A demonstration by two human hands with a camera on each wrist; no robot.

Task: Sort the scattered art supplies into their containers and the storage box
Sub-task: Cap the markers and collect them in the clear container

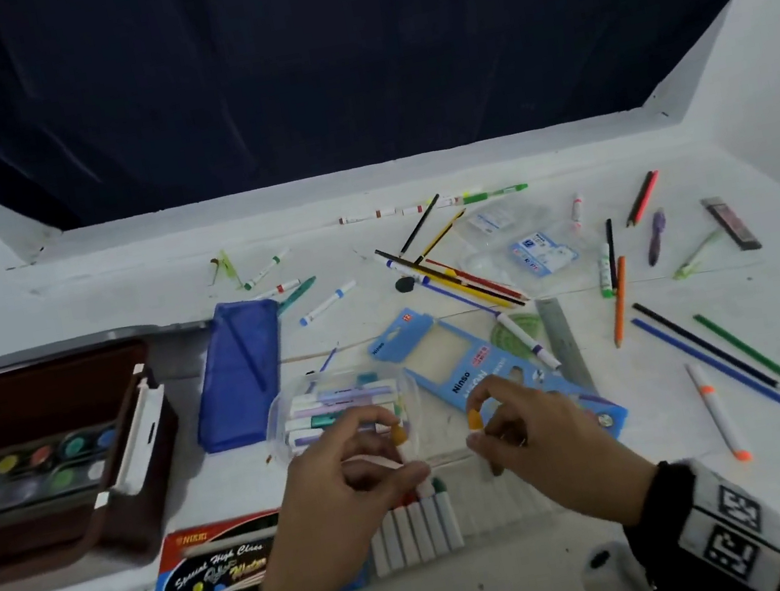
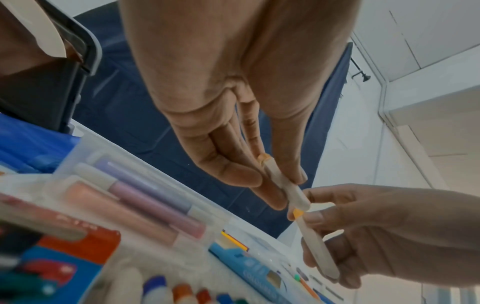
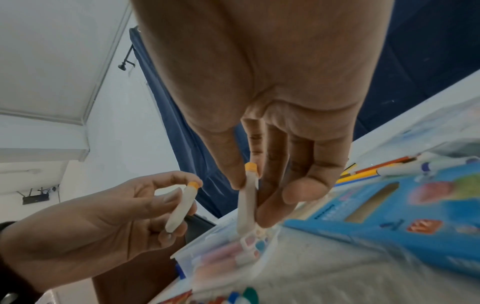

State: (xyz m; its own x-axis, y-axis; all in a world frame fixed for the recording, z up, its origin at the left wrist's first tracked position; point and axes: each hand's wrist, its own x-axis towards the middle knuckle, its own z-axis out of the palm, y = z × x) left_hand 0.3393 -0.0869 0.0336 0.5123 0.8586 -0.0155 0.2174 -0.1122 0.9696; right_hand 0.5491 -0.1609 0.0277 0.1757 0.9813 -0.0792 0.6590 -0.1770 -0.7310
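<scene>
Both hands are up off the white table here, each one busy with its own marker. The left hand pinches a white marker with an orange end between thumb and fingertips; the marker runs diagonally through the grip, with the orange end poking out above the fingers. The right hand does the same with a second orange-tipped marker, thumb on one side and fingers on the other, orange tip pointing up. The two markers sit close together but don't touch.

Right under and just behind the left hand is the clear plastic case with pastel markers lying inside. In front of the hands there's a row of white markers standing side by side in a sleeve, next to the red and blue marker pack. The blue pencil box lies beside the right hand, and the open storage box with paint pans sits far left. Loose pencils and pens are scattered all over the far side of the table
</scene>
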